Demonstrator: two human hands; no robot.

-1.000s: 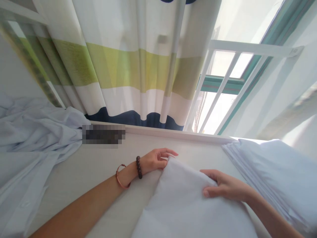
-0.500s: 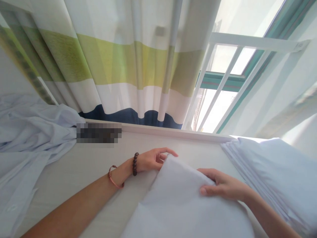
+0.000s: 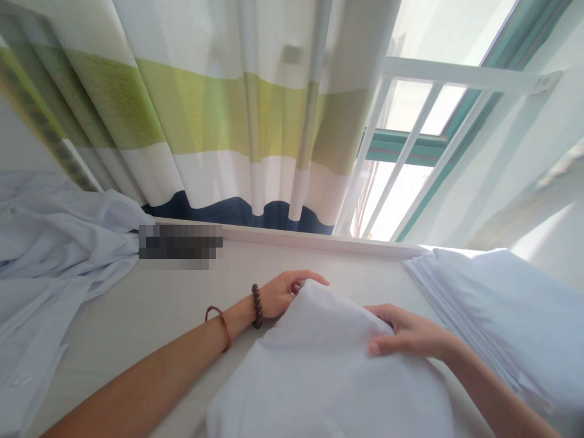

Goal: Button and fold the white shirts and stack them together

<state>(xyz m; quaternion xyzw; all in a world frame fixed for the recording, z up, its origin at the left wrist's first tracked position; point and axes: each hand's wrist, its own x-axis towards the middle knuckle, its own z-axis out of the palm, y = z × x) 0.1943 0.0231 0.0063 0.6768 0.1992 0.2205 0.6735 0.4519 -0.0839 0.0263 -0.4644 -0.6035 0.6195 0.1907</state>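
A smooth white cloth (image 3: 333, 365), perhaps a partly folded shirt, lies over the pale surface in front of me and runs out of view at the bottom. My left hand (image 3: 289, 291), with a dark bead bracelet and a reddish bangle at the wrist, grips its upper left corner. The index finger stretches along the top edge, while the thumb is hidden behind the fabric. On the cloth's right edge, my right hand (image 3: 404, 333) pinches the fabric, thumb on top and fingers curled at the far side.
Crumpled white shirts (image 3: 55, 243), one showing a button, lie at the left. A stack of folded white cloth (image 3: 493, 310) sits at the right. Beyond the bed's raised edge (image 3: 283, 236) hang a striped curtain (image 3: 201, 115) and a white railing (image 3: 451, 74). A blurred-out patch (image 3: 177, 243) hides something dark.
My left hand has closed further onto the cloth's corner, and its thumb has gone out of sight. The cloth's lower left part has spread left. My right hand has barely moved.
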